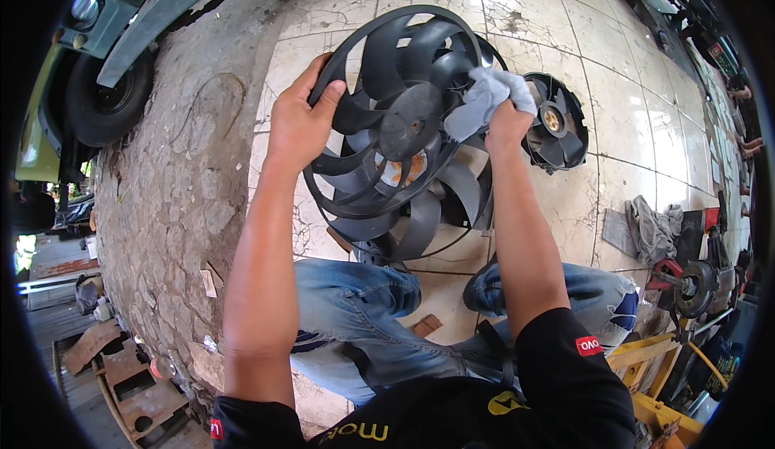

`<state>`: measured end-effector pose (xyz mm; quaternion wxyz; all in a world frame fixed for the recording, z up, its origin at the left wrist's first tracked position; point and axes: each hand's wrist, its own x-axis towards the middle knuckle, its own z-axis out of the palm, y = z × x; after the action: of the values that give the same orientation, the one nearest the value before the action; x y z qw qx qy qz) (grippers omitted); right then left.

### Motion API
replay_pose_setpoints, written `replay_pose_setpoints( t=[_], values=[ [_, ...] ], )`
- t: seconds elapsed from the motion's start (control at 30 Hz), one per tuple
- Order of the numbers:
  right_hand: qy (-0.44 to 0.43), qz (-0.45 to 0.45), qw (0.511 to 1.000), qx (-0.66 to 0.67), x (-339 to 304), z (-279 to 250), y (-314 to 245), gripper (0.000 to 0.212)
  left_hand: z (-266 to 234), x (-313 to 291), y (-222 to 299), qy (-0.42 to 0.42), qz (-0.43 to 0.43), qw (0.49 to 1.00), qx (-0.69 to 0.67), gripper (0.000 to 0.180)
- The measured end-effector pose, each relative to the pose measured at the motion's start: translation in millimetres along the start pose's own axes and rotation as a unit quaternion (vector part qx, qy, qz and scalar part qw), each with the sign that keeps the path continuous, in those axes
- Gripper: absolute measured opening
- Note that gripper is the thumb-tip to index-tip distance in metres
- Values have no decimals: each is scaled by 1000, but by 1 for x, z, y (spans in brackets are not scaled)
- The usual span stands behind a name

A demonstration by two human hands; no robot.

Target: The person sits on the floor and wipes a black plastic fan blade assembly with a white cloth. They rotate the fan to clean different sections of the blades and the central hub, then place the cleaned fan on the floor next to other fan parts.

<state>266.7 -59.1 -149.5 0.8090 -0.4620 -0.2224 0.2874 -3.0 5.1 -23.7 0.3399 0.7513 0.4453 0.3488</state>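
A large black plastic fan blade wheel [410, 122] with an outer ring is tilted up before me. My left hand [305, 116] grips its ring on the left side, thumb on the near face and fingers behind. In my right hand [508, 126] is a bunched grey cloth [488, 100], held against the blades on the right side of the wheel. Beneath and behind it lies another black fan [460, 186], partly hidden, with a rusty metal centre [400, 168]. To the right a smaller round black fan [555, 119] in a housing lies on the tiles.
Cracked cream floor tiles [638, 118] border rough concrete [173, 199] on the left. A vehicle wheel [113, 98] stands at the far left. Crumpled grey cloth [652, 227] lies at right, near a yellow metal frame [658, 376]. A brown block [426, 325] lies between my feet.
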Motion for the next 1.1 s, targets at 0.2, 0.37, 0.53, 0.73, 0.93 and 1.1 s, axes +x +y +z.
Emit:
replay_pose_setpoints(
  t=[0.2,0.37,0.53,0.73,0.93,1.1],
  values=[
    [-52,65,944,-318,-34,-20,78,44,9,4,15,7,-3,1000,7,42],
    [-6,-6,956,-295,-104,2,103,42,10,5,19,14,-6,999,31,40],
    [-107,129,961,-219,-135,33,56,27,0,4,3,32,-12,998,58,37],
    [-187,16,918,-349,-180,42,74,34,11,7,12,27,-2,998,51,35],
    [-264,154,859,-410,-172,45,43,40,10,5,2,24,-10,999,39,36],
    [-336,3,815,-473,-144,72,-8,30,17,3,18,36,19,997,67,37]
  ],
)
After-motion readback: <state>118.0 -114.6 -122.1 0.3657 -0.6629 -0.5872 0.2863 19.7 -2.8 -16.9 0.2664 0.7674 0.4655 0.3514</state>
